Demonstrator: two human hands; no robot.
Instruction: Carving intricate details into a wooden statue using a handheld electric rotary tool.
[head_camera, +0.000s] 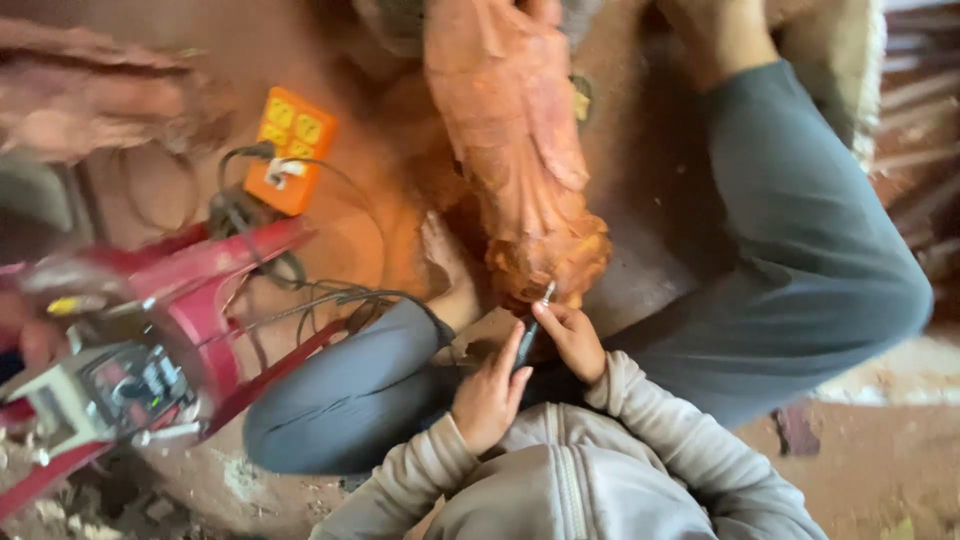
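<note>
A long reddish-orange wood carving (515, 150) lies lengthwise between grey-trousered legs (800, 250), its knobbly lower end touched by a slim rotary tool (532, 320).

Floor (880, 470) from my feed: packed reddish dirt, dusted with orange-brown powder — thickest around the middle. Lying directly on it: an orange power strip (291, 150) with yellow sockets, upper left, one plug in it and dark cables (300, 290) trailing down across the dirt. A red metal frame (215, 290) stands at left, carrying a blurred boxy device. Small debris and chips (90, 505) at bottom left — too blurred to identify.
</note>
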